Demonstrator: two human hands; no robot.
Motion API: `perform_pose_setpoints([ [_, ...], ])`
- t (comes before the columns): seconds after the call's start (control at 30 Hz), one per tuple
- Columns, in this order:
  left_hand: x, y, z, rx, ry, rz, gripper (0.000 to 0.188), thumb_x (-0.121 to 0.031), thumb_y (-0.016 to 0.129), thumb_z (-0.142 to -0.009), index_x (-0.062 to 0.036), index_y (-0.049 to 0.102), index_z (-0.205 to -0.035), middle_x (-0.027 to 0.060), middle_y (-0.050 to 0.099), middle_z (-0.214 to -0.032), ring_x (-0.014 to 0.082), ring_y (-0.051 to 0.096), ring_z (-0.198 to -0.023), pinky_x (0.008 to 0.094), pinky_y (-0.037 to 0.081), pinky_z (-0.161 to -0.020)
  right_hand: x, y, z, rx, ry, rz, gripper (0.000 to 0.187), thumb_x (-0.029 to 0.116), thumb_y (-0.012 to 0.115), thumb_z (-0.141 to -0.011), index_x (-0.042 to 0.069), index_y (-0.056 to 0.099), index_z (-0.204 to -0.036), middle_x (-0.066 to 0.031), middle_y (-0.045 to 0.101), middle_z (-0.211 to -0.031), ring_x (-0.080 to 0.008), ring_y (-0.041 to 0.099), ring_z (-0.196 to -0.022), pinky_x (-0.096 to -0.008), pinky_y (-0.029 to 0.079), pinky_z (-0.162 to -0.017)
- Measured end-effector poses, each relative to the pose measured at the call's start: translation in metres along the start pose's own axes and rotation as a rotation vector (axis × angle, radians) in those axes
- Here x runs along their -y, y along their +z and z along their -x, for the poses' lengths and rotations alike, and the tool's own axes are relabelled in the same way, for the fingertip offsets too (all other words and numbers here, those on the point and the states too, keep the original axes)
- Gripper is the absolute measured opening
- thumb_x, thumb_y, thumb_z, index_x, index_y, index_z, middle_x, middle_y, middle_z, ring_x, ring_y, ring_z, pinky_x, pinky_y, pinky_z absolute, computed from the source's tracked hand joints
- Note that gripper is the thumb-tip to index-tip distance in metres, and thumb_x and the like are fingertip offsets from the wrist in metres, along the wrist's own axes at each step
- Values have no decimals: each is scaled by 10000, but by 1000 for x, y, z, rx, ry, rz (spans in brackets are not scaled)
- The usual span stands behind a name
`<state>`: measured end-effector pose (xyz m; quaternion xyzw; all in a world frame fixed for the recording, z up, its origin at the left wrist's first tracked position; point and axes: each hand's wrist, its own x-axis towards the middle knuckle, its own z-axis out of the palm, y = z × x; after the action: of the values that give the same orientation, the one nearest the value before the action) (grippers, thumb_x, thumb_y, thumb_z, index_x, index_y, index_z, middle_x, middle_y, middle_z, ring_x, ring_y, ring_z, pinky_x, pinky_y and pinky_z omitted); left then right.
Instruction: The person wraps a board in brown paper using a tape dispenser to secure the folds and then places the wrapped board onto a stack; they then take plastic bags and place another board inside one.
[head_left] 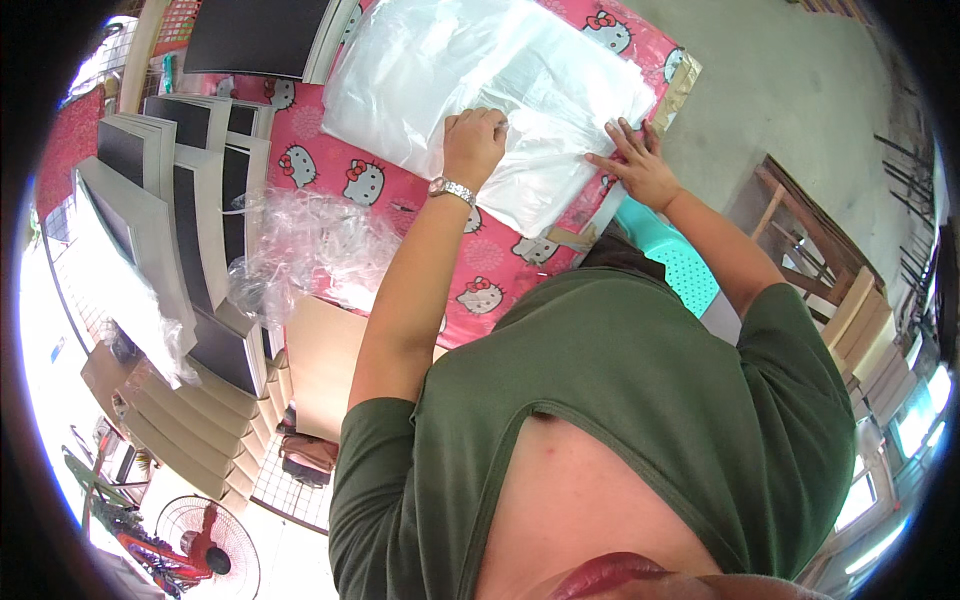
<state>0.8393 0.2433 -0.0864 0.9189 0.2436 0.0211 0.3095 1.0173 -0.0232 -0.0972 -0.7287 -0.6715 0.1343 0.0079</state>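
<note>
A broad, wrinkled pile of clear plastic bags lies on a table with a pink patterned cover. My left hand, a metal watch on its wrist, rests on the middle of the pile. Its fingers are curled in against the top plastic bag, where folds run across the film; the fingertips are partly hidden. At the right edge of the pile lies my right hand, fingers spread and pressed on the plastic, with nothing held.
Stacks of black-and-white panels stand left of the table, above brown cartons. Crumpled clear plastic lies by the table's left edge. A turquoise stool is close on my right, with a wooden frame beyond. A fan stands lower left.
</note>
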Motion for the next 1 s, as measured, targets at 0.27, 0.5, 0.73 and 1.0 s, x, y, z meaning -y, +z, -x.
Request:
perform_pose_setpoints([
  [0.27, 69, -46, -1, -489, -577, 1052, 139, -148, 477, -959, -15, 512, -976, 98, 589, -888, 185, 599, -695, 319, 515, -578, 2, -1, -3, -6, -8, 3, 724, 84, 555, -798, 410, 347, -1411, -53, 204, -1537, -288, 175, -1427, -620, 101, -1104],
  [0.5, 90, -89, 2, -908, -848, 976, 174, -91, 423, -941, 32, 438, -1063, 189, 592, -985, 253, 623, -706, 351, 528, -580, 3, -11, -7, 57, -10, 0, 688, 87, 535, -821, 403, 358, -1405, -5, 184, -1550, -265, 175, -1430, -620, 103, -1103],
  [0.73, 4, -29, -1, -371, 115, -142, 507, -218, 483, -880, -12, 422, -1339, 175, 355, -1446, 340, 283, -1365, 531, 172, -1126, 2, -8, -4, 45, 8, -18, 677, 84, 538, -818, 400, 379, -1395, -5, 208, -1544, -264, 195, -1424, -624, 114, -1095],
  [1.0, 45, -6, -9, -44, -107, -541, 704, -602, 360, -914, -178, 270, -1469, 59, 145, -1560, 306, 131, -1431, 792, 75, -962, 2, -12, -5, -4, -15, -34, 692, 82, 563, -789, 400, 401, -1382, -9, 231, -1538, -256, 221, -1416, -603, 116, -1096],
])
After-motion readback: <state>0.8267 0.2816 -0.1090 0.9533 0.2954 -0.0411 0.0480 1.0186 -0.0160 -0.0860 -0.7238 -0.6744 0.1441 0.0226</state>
